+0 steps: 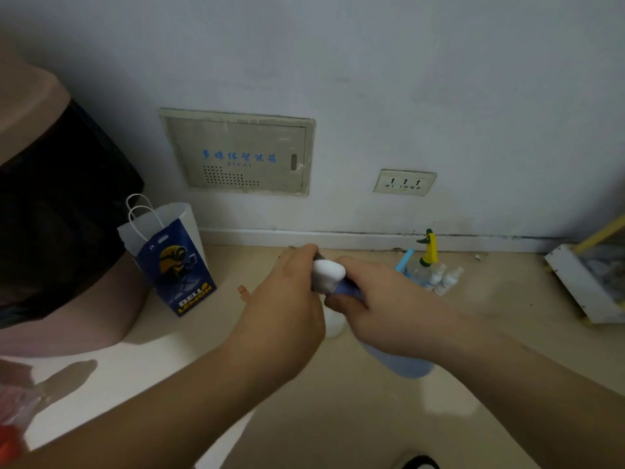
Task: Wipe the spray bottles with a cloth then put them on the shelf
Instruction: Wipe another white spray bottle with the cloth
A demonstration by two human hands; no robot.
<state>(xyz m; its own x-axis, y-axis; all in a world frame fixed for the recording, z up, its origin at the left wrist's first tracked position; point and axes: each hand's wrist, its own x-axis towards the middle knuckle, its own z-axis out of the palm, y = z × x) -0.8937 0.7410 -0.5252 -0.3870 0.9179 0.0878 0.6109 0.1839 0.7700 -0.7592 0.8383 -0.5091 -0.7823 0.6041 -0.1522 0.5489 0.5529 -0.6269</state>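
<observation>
Left hand (287, 299) grips white spray bottle (328, 275); right hand (378, 309) grips blue cloth (406, 363) round it. Far right, other bottles (421, 270) by wall (439, 79).

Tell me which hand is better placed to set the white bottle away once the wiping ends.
Probably the left hand: it grips the white bottle itself, while the right hand holds only the blue cloth against it.

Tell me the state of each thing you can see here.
White spray bottle: held off the floor by left hand.
Blue cloth: gripped by right hand, against that bottle.
Clear spray bottle with yellow trigger: upright on floor.
Two small white spray bottles: upright beside it.
Blue-and-white paper bag: upright, open.
Beige wall socket: nothing plugged in.
</observation>
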